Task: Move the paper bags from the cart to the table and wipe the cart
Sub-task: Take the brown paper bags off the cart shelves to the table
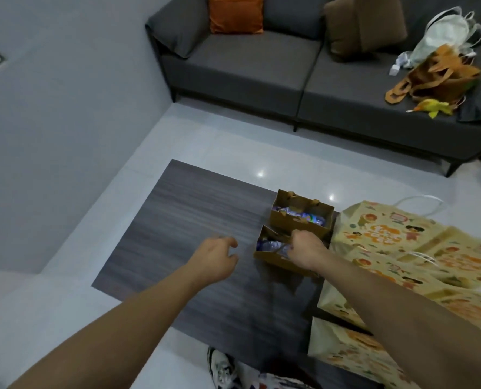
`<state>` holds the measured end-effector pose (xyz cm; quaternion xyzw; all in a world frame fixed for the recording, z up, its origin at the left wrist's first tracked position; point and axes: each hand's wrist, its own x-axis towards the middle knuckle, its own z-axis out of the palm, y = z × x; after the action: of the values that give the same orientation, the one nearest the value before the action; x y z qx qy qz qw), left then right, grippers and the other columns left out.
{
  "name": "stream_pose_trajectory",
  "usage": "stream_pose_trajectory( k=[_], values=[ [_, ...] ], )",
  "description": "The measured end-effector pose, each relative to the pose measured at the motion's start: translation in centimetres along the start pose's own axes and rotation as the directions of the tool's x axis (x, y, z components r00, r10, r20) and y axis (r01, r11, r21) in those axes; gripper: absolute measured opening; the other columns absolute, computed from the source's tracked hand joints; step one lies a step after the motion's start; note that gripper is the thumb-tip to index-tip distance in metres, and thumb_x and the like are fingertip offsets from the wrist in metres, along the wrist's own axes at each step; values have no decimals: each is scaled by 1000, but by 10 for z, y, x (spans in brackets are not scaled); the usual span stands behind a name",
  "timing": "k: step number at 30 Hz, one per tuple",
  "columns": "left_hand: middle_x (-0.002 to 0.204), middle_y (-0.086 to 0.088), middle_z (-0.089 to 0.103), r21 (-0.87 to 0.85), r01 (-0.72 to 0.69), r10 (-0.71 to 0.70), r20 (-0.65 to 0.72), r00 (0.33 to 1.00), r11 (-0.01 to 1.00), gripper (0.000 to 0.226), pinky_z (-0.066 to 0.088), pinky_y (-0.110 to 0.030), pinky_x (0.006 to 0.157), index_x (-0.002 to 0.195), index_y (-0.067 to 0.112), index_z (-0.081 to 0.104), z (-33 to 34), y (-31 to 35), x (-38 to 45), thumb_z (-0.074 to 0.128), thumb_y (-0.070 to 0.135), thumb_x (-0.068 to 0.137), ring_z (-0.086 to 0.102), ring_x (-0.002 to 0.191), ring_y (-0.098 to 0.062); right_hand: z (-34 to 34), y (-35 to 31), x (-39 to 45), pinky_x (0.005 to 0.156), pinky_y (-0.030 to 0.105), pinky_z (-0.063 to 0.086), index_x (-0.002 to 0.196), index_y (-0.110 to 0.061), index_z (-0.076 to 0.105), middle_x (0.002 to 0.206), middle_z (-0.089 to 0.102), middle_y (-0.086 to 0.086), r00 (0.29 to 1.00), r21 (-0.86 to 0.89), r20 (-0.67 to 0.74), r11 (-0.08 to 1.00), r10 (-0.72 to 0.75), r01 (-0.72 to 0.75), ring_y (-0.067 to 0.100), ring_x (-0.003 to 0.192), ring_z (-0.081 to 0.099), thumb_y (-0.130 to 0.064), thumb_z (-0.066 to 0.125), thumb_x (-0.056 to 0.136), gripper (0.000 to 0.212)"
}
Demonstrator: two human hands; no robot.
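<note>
Plainly, the main risk is judged to lie with the near small brown kraft-paper bag (275, 252), which stands open-topped on the dark grey wood-grain table (194, 220) and is filled with what look like clear plastic bottles. If the bag is let go while it leans, or is nudged by the withdrawing wrist, it could be tipped and its contents spilled across the tabletop. It is set touching, or just beside, the second small brown kraft-paper bag (302, 217) behind it, so a shove could be passed on to that one, which stands close to the table's far edge. The large cream paper bags printed with orange cartoon figures (407, 248) are lying flat on the right side of the table, partly overhanging it, and could be dragged off by a careless forearm.

The right hand (305, 248) is seen over the mouth of the near bag with its fingers curled down at the top edge; a handle appears to be pinched, though the fingertips are hidden by the hand itself. The left hand (216, 255) is held above bare tabletop, just beside the bag, loosely spread and grasping nothing.

No cart is shown, so the wiping step is judged not yet begun.
</note>
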<state>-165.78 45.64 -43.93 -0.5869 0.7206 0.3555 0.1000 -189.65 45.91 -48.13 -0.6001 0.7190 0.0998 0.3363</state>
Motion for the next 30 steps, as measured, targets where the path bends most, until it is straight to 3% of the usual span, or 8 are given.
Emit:
stream_pose_trajectory(
  k=[3, 7, 10, 13, 18, 22, 26, 30],
  values=[
    [147, -9, 48, -3, 58, -58, 48, 997, 998, 44, 40, -30, 104, 144, 16, 50, 16, 6, 8, 52, 31, 102, 50, 129, -24, 6, 15, 18, 73, 34, 46, 105, -11, 58, 113, 62, 12, 999, -17, 34, 1000, -9, 10, 29, 103, 61, -32, 59, 96, 23],
    [145, -9, 48, 22, 124, -126, 110, 986, 992, 44, 38, -28, 103, 144, 17, 48, 36, 7, 8, 51, 33, 103, 48, 130, -25, 14, 23, 35, 73, 31, 44, 96, -14, 55, 109, 62, 10, 997, 51, -65, 998, -32, 36, 30, 103, 61, -31, 68, 89, 23],
    [147, -8, 48, 19, 158, -159, 131, 979, 987, 45, 35, -27, 108, 144, 16, 48, 44, 5, 5, 50, 34, 103, 46, 134, -25, 16, 21, 38, 94, 42, 49, 124, -14, 53, 128, 51, 13, 990, 116, -137, 991, -46, 62, 32, 121, 49, -29, 70, 88, 42],
    [147, -9, 47, -12, 191, -188, 114, 975, 982, 44, 36, -29, 108, 144, 15, 49, 45, 3, -3, 49, 34, 104, 46, 134, -25, 19, 7, 35, 110, 46, 39, 143, -13, 43, 144, 40, 15, 981, 66, -160, 990, -110, 121, 34, 133, 38, -24, 65, 91, 57],
    [150, -9, 47, -100, 262, -259, 49, 965, 960, 45, 32, -24, 109, 146, 12, 48, 41, -9, -34, 49, 31, 105, 43, 138, -24, 38, -38, 19, 104, 43, 42, 142, -13, 44, 144, 41, 12, 966, -55, -39, 966, -254, 252, 32, 131, 40, -22, 59, 92, 53],
    [149, -8, 47, -166, 355, -362, -19, 932, 920, 45, 34, -26, 107, 145, 14, 50, 39, -31, -82, 50, 31, 103, 45, 136, -25, 59, -89, -10, 108, 42, 39, 143, -12, 44, 143, 42, 12, 923, -117, 64, 915, -380, 385, 32, 131, 40, -24, 56, 95, 51],
    [147, -7, 51, -288, 445, -489, -104, 866, 848, 44, 38, -28, 106, 143, 16, 52, 48, -57, -150, 53, 30, 102, 49, 132, -24, 86, -141, -51, 109, 40, 38, 141, -10, 45, 141, 45, 13, 862, -179, 117, 843, -494, 507, 34, 130, 41, -24, 54, 96, 48],
    [142, -7, 52, -411, 483, -593, -199, 780, 773, 41, 37, -27, 103, 141, 19, 53, 69, -83, -242, 52, 32, 102, 49, 130, -24, 118, -198, -118, 108, 39, 36, 142, -14, 44, 141, 45, 11, 756, -256, 192, 711, -626, 655, 33, 131, 41, -26, 56, 95, 50]
  ],
)
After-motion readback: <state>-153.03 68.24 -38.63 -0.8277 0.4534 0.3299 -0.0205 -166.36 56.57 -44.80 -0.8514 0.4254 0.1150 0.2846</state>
